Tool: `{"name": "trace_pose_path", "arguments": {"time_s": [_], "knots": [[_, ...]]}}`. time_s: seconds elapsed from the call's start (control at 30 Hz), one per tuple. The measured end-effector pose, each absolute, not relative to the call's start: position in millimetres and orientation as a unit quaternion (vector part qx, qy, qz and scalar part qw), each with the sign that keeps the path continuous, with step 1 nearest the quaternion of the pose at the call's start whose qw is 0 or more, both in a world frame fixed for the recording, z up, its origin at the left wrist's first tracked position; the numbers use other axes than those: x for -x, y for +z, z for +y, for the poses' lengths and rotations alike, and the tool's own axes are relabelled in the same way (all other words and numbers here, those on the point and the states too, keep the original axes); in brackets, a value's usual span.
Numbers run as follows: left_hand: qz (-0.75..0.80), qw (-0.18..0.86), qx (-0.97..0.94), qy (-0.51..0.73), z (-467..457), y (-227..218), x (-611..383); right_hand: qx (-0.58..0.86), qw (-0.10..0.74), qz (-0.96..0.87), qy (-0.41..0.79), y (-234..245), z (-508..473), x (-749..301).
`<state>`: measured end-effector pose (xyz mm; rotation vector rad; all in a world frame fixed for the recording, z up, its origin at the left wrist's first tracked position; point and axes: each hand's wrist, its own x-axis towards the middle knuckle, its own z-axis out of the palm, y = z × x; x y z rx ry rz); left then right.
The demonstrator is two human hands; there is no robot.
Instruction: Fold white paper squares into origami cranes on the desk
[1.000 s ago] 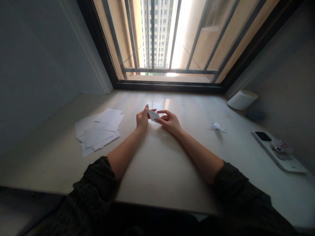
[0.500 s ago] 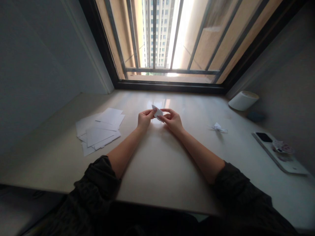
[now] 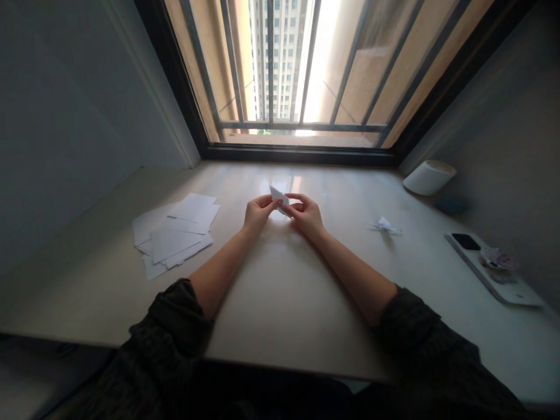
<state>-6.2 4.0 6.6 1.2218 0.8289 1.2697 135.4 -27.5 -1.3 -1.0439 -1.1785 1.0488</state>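
Head camera: my left hand (image 3: 257, 213) and right hand (image 3: 308, 216) are pinching the folded white paper (image 3: 278, 193) between thumbs and fingers, holding it right of the loose sheets (image 3: 177, 244).

White paper (image 3: 279, 193), dark sleeves (image 3: 179, 309) (faintly mottled)
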Motion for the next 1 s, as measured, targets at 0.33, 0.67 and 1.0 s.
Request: {"name": "trace_pose_path", "arguments": {"time_s": [0.33,0.67,1.0], "knots": [[0.390,0.530,-0.556,0.508,-3,11,7,0.476,0.588,-0.542,0.365,-9,-19,-138],[0.398,0.523,-0.590,0.469,-13,16,6,0.484,0.642,-0.495,0.331,-8,-19,-141],[0.367,0.527,-0.564,0.519,4,5,8,0.445,0.660,-0.442,0.413,-5,-18,-140]]}}
